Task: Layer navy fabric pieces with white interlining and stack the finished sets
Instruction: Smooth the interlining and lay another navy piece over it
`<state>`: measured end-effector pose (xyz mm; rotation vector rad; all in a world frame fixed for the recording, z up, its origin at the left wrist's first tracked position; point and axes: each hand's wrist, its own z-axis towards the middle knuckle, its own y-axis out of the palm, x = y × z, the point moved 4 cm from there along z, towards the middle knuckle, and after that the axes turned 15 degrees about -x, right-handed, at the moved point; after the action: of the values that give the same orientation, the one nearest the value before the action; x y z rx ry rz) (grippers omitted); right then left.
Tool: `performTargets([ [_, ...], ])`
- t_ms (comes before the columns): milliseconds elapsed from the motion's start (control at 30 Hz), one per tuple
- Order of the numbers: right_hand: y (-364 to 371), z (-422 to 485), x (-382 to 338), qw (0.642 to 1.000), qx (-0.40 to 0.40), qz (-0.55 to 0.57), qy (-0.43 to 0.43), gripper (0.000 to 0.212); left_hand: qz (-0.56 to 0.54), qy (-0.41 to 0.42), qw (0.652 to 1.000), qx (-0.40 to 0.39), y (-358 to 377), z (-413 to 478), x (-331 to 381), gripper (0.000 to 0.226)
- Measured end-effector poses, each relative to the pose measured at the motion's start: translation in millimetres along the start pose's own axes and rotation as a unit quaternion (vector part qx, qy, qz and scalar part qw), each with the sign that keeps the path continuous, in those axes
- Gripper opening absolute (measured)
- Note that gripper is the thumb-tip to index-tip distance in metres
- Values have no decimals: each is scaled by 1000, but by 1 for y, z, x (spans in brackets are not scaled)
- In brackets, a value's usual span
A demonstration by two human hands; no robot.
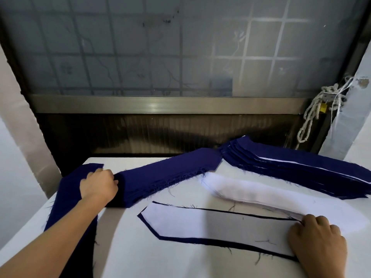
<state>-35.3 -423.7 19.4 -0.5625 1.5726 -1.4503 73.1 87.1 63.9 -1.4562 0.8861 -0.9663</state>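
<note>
one navy stack (170, 175) in left hand (98, 185), right hand (319, 239) on interlining (210, 223)

Bare table (160, 257) front — navy stacks (301, 171) behind

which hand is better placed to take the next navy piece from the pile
Left. The left hand grips the navy pile, so it can likely peel a piece off. The right hand rests on the layered set, apart from the pile.

Left hand (98, 186) grips the navy pile (164, 175); right hand (319, 239), fingers curled, rests on white interlining (210, 223) on the counter (160, 257), perhaps pinching it.
</note>
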Motion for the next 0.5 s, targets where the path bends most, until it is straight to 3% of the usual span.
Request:
performTargets([
  [200,-2,-2,0,1000,5,-1,-20,14,94,-4,995,16,4,-2,15,29],
  [267,-2,-1,-1,1000,-1,-18,-14,15,116,28,992,44,6,-6,17,28],
  [400,-1,-2,-2,1000,-13,-23,-8,15,-55,147,987,43,20,-16,20,14],
  [500,-2,-3,-3,1000,-11,-16,-7,14,-140,189,969,71,20,-27,22,7],
])
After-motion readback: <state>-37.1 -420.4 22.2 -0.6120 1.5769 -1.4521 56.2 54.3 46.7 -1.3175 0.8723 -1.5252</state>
